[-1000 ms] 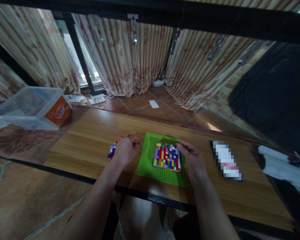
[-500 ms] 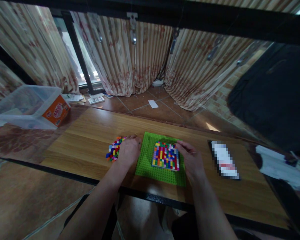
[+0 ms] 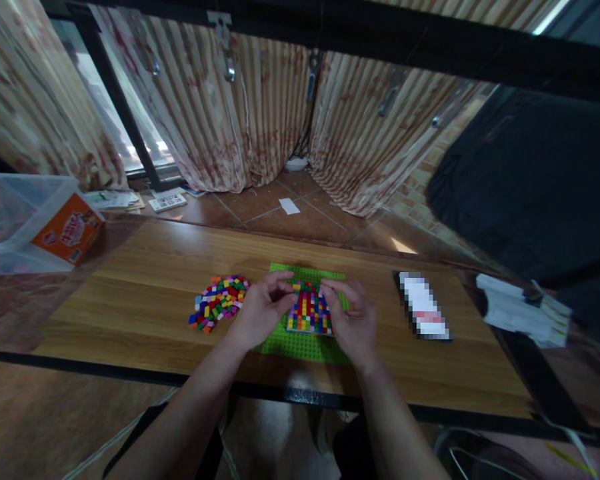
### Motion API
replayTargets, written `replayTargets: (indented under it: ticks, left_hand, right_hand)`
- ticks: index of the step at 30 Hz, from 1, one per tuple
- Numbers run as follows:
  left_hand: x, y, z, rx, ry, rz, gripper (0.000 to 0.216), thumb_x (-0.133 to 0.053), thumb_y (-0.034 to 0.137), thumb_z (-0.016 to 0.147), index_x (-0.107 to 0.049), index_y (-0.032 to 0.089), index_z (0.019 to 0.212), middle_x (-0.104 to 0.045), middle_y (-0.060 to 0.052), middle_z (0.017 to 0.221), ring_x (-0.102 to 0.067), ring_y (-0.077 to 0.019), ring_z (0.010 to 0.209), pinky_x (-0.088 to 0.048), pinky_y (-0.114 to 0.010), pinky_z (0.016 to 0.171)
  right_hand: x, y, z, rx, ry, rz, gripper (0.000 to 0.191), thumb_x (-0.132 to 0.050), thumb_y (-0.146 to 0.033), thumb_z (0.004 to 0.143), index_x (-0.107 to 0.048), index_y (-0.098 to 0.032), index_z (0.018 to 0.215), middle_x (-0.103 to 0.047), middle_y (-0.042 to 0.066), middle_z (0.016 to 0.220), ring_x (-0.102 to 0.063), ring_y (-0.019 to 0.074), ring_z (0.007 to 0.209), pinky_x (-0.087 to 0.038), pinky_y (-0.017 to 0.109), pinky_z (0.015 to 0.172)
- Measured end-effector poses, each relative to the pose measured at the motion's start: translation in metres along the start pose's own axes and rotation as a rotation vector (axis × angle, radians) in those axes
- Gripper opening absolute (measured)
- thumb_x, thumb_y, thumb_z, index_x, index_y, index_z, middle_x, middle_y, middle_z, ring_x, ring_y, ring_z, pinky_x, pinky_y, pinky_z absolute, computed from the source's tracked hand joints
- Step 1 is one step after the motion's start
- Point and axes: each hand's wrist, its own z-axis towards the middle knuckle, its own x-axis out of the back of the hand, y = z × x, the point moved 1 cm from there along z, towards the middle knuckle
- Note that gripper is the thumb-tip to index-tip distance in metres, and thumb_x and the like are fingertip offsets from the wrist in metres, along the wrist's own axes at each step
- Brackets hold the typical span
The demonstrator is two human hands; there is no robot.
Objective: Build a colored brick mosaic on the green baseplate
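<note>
A green baseplate [image 3: 300, 343] lies on the wooden table [image 3: 130, 293] in front of me. On it sits a square patch of small multicoloured bricks [image 3: 309, 315]. My left hand [image 3: 263, 310] rests on the plate's left side, fingertips pinched at the patch's far left corner. My right hand [image 3: 350, 317] lies on the right side, fingers curled toward the same far edge. Whatever sits between either hand's fingertips is too small to make out. A heap of loose coloured bricks [image 3: 219, 302] lies on the table left of my left hand.
A blurred-out flat object [image 3: 424, 307] lies on the table to the right. A clear plastic bin [image 3: 10, 223] with an orange box [image 3: 67, 229] stands far left. White papers [image 3: 517, 310] sit far right. Curtains and a tiled floor lie beyond the table.
My left hand left the loose brick heap and moved right onto the baseplate. My right hand shifted left onto the brick patch. The camera panned, sliding the scene leftward.
</note>
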Motion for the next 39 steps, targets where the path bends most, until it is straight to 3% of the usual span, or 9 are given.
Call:
replayTargets:
  ticks: [4, 7, 21, 25, 30, 39]
  left_hand:
    - [-0.008, 0.004, -0.003, 0.052, -0.057, -0.127, 0.053, -0.072, 0.023, 0.074, -0.059, 0.014, 0.124, -0.074, -0.002, 0.085, -0.068, -0.0157, 0.077, -0.052, -0.027, 0.075]
    - [-0.008, 0.006, -0.003, 0.082, -0.082, -0.173, 0.057, -0.074, 0.025, 0.073, -0.057, 0.014, 0.127, -0.076, -0.003, 0.085, -0.069, -0.0166, 0.076, -0.053, -0.028, 0.075]
    - [-0.008, 0.001, -0.002, 0.079, -0.061, -0.212, 0.042, -0.077, 0.027, 0.070, -0.067, 0.016, 0.110, -0.074, -0.002, 0.082, -0.067, -0.0146, 0.074, -0.053, -0.027, 0.073]
    - [-0.006, -0.002, 0.000, 0.088, 0.016, -0.194, 0.038, -0.077, 0.028, 0.070, -0.069, 0.015, 0.106, -0.072, -0.002, 0.081, -0.066, -0.0140, 0.072, -0.053, -0.027, 0.070]
    - [-0.001, -0.005, 0.003, 0.113, 0.100, -0.188, 0.035, -0.078, 0.031, 0.068, -0.071, 0.014, 0.097, -0.069, 0.000, 0.074, -0.062, -0.0125, 0.062, -0.051, -0.026, 0.061]
    - [-0.002, -0.008, 0.003, 0.143, 0.112, -0.136, 0.029, -0.076, 0.031, 0.067, -0.071, 0.016, 0.091, -0.069, 0.000, 0.072, -0.062, -0.0136, 0.062, -0.050, -0.027, 0.061]
  right_hand:
    - [-0.006, -0.012, -0.006, 0.117, -0.218, 0.036, 0.023, -0.053, -0.027, 0.097, -0.073, -0.028, 0.108, -0.071, 0.005, 0.101, -0.064, 0.0193, 0.097, -0.051, 0.036, 0.086]
    - [-0.009, -0.014, -0.008, 0.112, -0.278, 0.058, 0.025, -0.051, -0.025, 0.098, -0.072, -0.029, 0.109, -0.069, 0.005, 0.101, -0.064, 0.0180, 0.096, -0.052, 0.034, 0.085]
    - [-0.006, -0.017, -0.006, 0.087, -0.227, 0.027, 0.018, -0.055, -0.022, 0.092, -0.072, -0.027, 0.097, -0.070, 0.003, 0.092, -0.065, 0.0176, 0.087, -0.052, 0.032, 0.080]
    - [0.009, -0.005, -0.002, -0.024, -0.093, 0.001, 0.023, -0.057, -0.027, 0.091, -0.072, -0.027, 0.108, -0.070, 0.004, 0.097, -0.066, 0.0182, 0.088, -0.054, 0.033, 0.080]
    - [0.027, 0.014, 0.005, -0.152, 0.076, -0.008, 0.018, -0.063, -0.033, 0.086, -0.075, -0.023, 0.094, -0.072, 0.006, 0.094, -0.067, 0.0199, 0.084, -0.055, 0.034, 0.075]
    - [0.021, 0.017, 0.001, -0.265, -0.040, -0.017, 0.016, -0.065, -0.031, 0.080, -0.077, -0.023, 0.087, -0.075, 0.004, 0.085, -0.067, 0.0185, 0.075, -0.053, 0.033, 0.073]
